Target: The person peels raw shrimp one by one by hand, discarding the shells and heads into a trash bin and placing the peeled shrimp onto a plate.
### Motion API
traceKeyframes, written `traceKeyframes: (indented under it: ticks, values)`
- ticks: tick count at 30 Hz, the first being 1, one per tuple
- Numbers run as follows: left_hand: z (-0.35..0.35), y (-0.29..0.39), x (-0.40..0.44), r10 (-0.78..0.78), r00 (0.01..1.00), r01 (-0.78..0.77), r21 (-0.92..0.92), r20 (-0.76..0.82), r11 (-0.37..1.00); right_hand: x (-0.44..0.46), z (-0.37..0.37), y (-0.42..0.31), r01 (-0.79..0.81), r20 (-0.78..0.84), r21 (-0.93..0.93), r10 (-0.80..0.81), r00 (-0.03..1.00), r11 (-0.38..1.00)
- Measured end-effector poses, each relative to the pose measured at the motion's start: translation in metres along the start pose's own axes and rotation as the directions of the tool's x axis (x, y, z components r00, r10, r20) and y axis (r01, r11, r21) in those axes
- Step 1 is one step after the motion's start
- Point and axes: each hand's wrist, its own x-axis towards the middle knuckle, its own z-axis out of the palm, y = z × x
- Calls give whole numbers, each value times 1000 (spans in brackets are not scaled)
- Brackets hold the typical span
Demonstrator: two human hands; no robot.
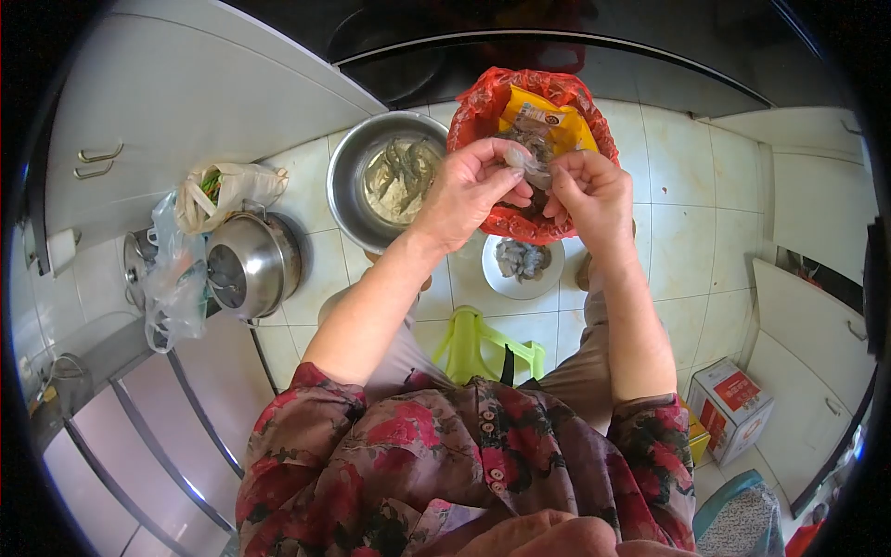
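Above a bin lined with a red plastic bag (461, 125), a greyish, translucent shrimp (529, 165) is held between my two hands. My left hand (471, 188) pinches it from one side with thumb and fingers. On the other side, my right hand (594, 193) has its fingertips closed at the shrimp's end. Inside the bin are a yellow packet (571, 130) and dark scraps. Below the hands, a white plate (522, 286) carries several peeled shrimp (522, 260). A metal basin (345, 190) to the left contains whole shrimp (408, 167) in shallow water.
A light green stool (464, 345) stands between my knees. At left are a steel pot (264, 265), a clear plastic bag (176, 292) and a cloth-like bag with greens (246, 186). A white-and-red box (733, 408) sits by the right cabinets.
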Motion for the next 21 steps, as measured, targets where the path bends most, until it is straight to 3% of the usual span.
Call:
traceKeyframes:
  ticks: [2, 4, 8, 14, 16, 17, 19, 21]
  values:
    - [0, 2, -2, 39, 999, -39, 3, 26, 999, 2, -2, 1, -33, -2, 63, 33, 999, 997]
    - [-1, 7, -3, 70, 994, -81, 126, 83, 989, 3, -4, 1, -23, 11, 50, 22, 1000, 999]
    - [-4, 5, -3, 127, 986, -136, 86, 106, 987, 3, -3, 1, -23, 16, 53, 22, 1000, 998]
    - [-11, 6, 4, 215, 977, -214, 18, -13, 977, 7, -10, 3, -35, -28, 62, 37, 999, 997]
    - [-13, 4, 6, 194, 979, -192, 43, -69, 981, 7, -12, 5, -65, 121, -186, 89, 989, 980]
    - [-14, 4, 7, 194, 979, -191, 43, -69, 981, 7, -11, 12, -66, 121, -185, 89, 989, 980]
    - [-17, 3, 8, 107, 985, -100, 61, -134, 993, 8, -5, 25, 238, 85, -486, -226, 970, 841]
    - [-16, 5, 8, 97, 984, -89, 60, -149, 994, 8, -5, 23, 290, 74, -490, -292, 954, 822]
